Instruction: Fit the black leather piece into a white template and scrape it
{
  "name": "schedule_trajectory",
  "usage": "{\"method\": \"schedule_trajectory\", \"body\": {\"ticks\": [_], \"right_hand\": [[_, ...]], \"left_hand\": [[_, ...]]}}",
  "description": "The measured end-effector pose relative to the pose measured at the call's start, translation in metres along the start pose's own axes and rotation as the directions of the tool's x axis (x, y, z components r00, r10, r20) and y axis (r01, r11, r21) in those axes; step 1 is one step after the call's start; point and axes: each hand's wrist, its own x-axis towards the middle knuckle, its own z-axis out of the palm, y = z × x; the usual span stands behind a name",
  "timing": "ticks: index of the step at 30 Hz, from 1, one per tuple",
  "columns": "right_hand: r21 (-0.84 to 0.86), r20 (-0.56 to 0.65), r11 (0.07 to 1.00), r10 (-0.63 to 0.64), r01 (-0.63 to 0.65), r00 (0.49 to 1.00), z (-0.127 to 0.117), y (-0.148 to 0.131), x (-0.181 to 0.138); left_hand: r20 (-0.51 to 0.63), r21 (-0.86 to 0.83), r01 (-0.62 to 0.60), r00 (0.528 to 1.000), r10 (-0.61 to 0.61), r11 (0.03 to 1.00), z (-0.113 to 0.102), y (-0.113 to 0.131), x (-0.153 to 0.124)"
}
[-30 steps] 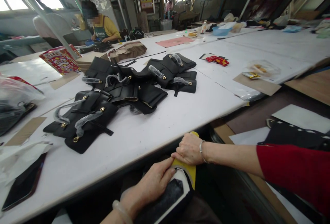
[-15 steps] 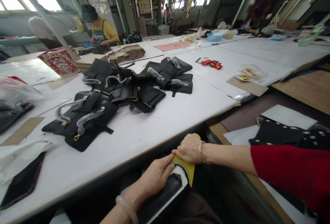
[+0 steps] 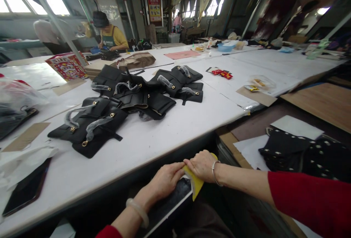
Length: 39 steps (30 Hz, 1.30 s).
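Observation:
Both my hands are low in front of me, below the edge of the white table (image 3: 175, 128). My right hand (image 3: 203, 165) is closed over a yellow piece (image 3: 195, 187). My left hand (image 3: 164, 181) presses with curled fingers on a black panel with a white edge (image 3: 167, 205) that the yellow piece overlaps. On the table lie several black leather bag parts with gold buckles and plastic-wrapped straps (image 3: 128, 95). A nearer bunch of them (image 3: 90, 124) sits to the left.
A person in a yellow top (image 3: 111, 35) works at the far end of the table. A black phone (image 3: 26, 190) lies at the left edge beside a plastic bag (image 3: 16, 99). Stacked black studded pieces (image 3: 298, 152) and white sheets rest on a lower brown surface at right. Snack packets (image 3: 222, 72) lie further back.
My view has tilted up slightly. My right hand has slid lower over the yellow piece, covering more of it. My left hand stays on the black panel.

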Motion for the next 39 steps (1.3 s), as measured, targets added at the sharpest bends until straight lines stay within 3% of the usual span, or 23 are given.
{"method": "schedule_trajectory", "body": {"ticks": [11, 15, 20, 23, 26, 30, 31, 33, 35, 36, 39], "right_hand": [[0.058, 0.005, 0.992, 0.114, -0.114, 0.993, 0.006, -0.013, -0.020], [0.102, 0.005, 0.983, 0.151, -0.151, 0.989, 0.011, -0.011, -0.023], [0.258, 0.016, 0.948, 0.189, -0.187, 0.982, 0.018, -0.005, -0.032], [0.430, 0.023, 0.871, 0.252, -0.237, 0.967, 0.027, 0.007, -0.044], [0.653, 0.087, 0.697, 0.318, -0.295, 0.944, 0.037, 0.023, -0.055], [0.866, 0.242, 0.360, 0.307, -0.348, 0.920, 0.045, 0.028, -0.060], [0.911, 0.271, 0.233, 0.281, -0.339, 0.921, 0.046, 0.025, -0.058], [0.953, 0.301, -0.110, 0.208, -0.284, 0.931, 0.047, 0.015, -0.053], [0.894, 0.297, -0.395, 0.168, -0.212, 0.940, 0.050, 0.003, -0.045], [0.869, 0.294, -0.460, 0.178, -0.185, 0.939, 0.053, -0.003, -0.040], [0.896, 0.260, -0.427, 0.282, -0.122, 0.924, 0.061, -0.016, -0.027]], "left_hand": [[0.028, -0.155, 0.177, 0.984, -0.174, 0.972, -0.005, -0.018, 0.018], [0.048, -0.202, 0.193, 0.981, -0.188, 0.960, -0.003, -0.020, 0.026], [0.062, -0.245, 0.223, 0.975, -0.215, 0.943, -0.001, -0.019, 0.027], [0.059, -0.255, 0.238, 0.971, -0.231, 0.937, -0.002, -0.019, 0.026], [0.067, -0.266, 0.246, 0.969, -0.236, 0.932, -0.005, -0.017, 0.025], [0.077, -0.265, 0.270, 0.963, -0.259, 0.925, -0.005, -0.017, 0.026], [0.079, -0.264, 0.275, 0.961, -0.264, 0.924, -0.005, -0.018, 0.027], [0.080, -0.264, 0.283, 0.959, -0.271, 0.922, -0.004, -0.018, 0.027], [0.083, -0.269, 0.283, 0.959, -0.270, 0.921, -0.003, -0.019, 0.028], [0.089, -0.274, 0.279, 0.960, -0.264, 0.920, -0.003, -0.018, 0.028], [0.108, -0.292, 0.259, 0.966, -0.237, 0.921, -0.003, -0.016, 0.028]]}}
